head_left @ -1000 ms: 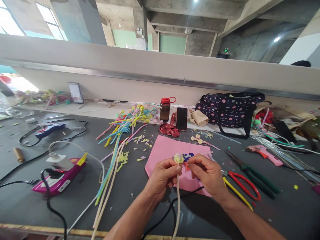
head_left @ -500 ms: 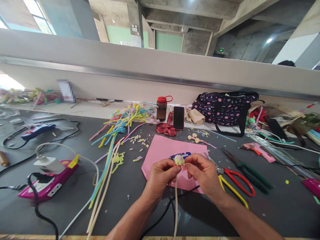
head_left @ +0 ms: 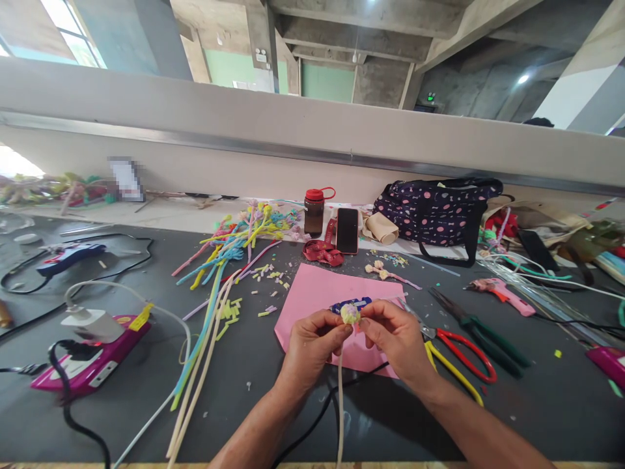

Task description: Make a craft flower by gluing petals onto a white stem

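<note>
A small pale yellow and lilac flower head (head_left: 350,314), seemingly of chenille stems, is held between both hands above a pink sheet (head_left: 312,293). My left hand (head_left: 312,342) is closed, its thumb and fingers pinching the flower from the left. On the other side, my right hand (head_left: 393,339) pinches its lower right edge; a bit of pink shows by these fingertips. A cream stem (head_left: 340,410) hangs below the flower toward the table's front edge. Just behind the flower lies a dark blue tool (head_left: 364,302), mostly covered by the hands.
Pliers with red and yellow handles (head_left: 466,355), green-handled pliers (head_left: 488,339) and a pink glue gun (head_left: 502,293) lie at right. Chenille stems (head_left: 234,241), cut pieces (head_left: 229,312) and a magenta power strip (head_left: 107,358) are at left. A bottle (head_left: 314,218), phone (head_left: 347,231) and bag (head_left: 439,215) stand behind.
The view has shifted very slightly. Both hands keep their pinch on the flower, which appears turned a little, and the cream stem hangs slightly further left.
</note>
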The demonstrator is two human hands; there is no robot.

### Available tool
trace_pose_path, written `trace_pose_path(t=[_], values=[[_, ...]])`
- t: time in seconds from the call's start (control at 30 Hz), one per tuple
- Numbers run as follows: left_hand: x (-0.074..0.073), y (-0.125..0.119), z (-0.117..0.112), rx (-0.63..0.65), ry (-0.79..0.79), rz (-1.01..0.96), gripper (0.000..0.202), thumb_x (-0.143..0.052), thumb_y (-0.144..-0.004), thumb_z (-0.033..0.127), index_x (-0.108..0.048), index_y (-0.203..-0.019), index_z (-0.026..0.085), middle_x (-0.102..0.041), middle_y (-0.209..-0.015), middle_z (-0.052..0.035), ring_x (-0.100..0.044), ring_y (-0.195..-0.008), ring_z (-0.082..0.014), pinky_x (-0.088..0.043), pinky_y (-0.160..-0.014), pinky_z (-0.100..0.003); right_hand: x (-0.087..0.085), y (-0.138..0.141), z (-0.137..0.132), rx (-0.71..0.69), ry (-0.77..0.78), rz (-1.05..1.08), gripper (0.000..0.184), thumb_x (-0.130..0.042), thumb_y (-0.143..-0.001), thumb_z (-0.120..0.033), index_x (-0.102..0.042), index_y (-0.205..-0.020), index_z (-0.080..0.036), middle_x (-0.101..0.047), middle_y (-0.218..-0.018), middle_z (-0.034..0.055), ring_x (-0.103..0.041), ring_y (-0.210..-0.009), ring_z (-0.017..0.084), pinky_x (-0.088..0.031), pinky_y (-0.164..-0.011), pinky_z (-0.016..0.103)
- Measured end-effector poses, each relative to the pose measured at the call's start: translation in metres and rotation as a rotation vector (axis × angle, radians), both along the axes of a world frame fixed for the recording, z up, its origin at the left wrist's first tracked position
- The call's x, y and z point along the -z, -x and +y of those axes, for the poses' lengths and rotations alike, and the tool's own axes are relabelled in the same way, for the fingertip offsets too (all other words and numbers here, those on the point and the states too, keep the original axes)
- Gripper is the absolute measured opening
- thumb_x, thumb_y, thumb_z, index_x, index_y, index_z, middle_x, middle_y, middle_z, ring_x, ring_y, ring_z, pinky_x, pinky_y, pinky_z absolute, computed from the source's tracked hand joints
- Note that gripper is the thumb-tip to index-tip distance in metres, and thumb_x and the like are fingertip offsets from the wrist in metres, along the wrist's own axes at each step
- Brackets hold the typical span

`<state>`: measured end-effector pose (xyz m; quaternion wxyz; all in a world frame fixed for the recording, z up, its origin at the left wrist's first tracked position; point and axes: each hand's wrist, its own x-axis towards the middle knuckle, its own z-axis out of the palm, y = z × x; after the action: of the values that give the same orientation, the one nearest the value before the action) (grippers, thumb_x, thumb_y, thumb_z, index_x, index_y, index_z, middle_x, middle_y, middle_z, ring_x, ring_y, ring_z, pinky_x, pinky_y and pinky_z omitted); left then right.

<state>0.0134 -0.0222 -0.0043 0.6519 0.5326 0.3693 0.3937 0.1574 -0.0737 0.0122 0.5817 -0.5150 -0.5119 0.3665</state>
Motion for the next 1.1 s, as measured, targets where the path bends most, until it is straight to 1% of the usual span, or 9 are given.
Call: trace_pose_path(t=[0.27, 0.63, 0.9, 1.1], values=[[0.0031, -0.0006, 0.0001, -0.007, -0.035, 0.017, 0.024, -0.070, -0.066, 0.036, -0.060, -0.066, 0.014, -0.051, -0.045, 0.0046, -0.041, -0.040, -0.0057, -0.029, -0.039, -0.016, -0.0013, 0.0004, 0.0011, 0.018, 0.013, -0.043, 0.010, -0.062, -0.078, -0.026, -0.061, -0.077, -0.017, -0.054, -0.056, -0.0052, -0.050, -0.048, 0.007, -0.041, -0.045, 0.017], [0.0023, -0.0010, 0.0001, -0.005, -0.038, 0.024, 0.022, -0.070, -0.066, 0.034, -0.060, -0.066, 0.014, -0.051, -0.044, 0.0045, -0.041, -0.039, -0.0056, -0.030, -0.039, -0.017, 0.0006, -0.0004, 0.0007, 0.027, -0.023, -0.106, 0.008, -0.059, -0.080, -0.023, -0.060, -0.075, -0.016, -0.053, -0.056, -0.0054, -0.050, -0.048, 0.006, -0.042, -0.047, 0.017], [0.0053, -0.0007, 0.0016, -0.001, -0.050, 0.020, 0.022, -0.070, -0.067, 0.033, -0.060, -0.065, 0.014, -0.051, -0.046, 0.0044, -0.042, -0.040, -0.0053, -0.030, -0.039, -0.016, -0.0001, -0.0005, 0.0003, 0.011, 0.000, -0.024, 0.008, -0.058, -0.079, -0.024, -0.061, -0.077, -0.017, -0.053, -0.056, -0.0054, -0.047, -0.049, 0.006, -0.038, -0.045, 0.016], [0.0053, -0.0009, 0.0015, 0.009, -0.046, 0.023, 0.021, -0.070, -0.067, 0.033, -0.061, -0.066, 0.014, -0.050, -0.045, 0.0045, -0.042, -0.040, -0.0055, -0.030, -0.039, -0.016, -0.0022, 0.0001, 0.0011, 0.022, 0.010, -0.056, 0.011, -0.057, -0.079, -0.023, -0.059, -0.072, -0.016, -0.052, -0.055, -0.0054, -0.047, -0.048, 0.006, -0.039, -0.046, 0.017]])
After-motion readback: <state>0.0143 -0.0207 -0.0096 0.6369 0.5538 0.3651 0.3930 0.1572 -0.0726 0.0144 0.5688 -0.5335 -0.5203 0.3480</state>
